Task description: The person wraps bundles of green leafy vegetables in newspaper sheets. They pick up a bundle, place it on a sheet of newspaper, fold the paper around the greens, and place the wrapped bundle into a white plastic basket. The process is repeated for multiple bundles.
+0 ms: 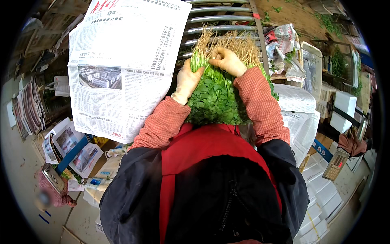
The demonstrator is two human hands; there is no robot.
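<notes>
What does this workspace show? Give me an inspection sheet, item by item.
Surface: metal roller rack, partly covered by an open newspaper sheet.
Job's things: bunch of leafy greens, pale roots pointing away from the person.
Clutter: crumpled newspaper, stacked newspapers, white foam boxes.
Hands: gloved left hand and right hand grip the bunch near the roots.
Cables: nothing seen.
Surroundings: weighing scale, green scraps on the ground.
</notes>
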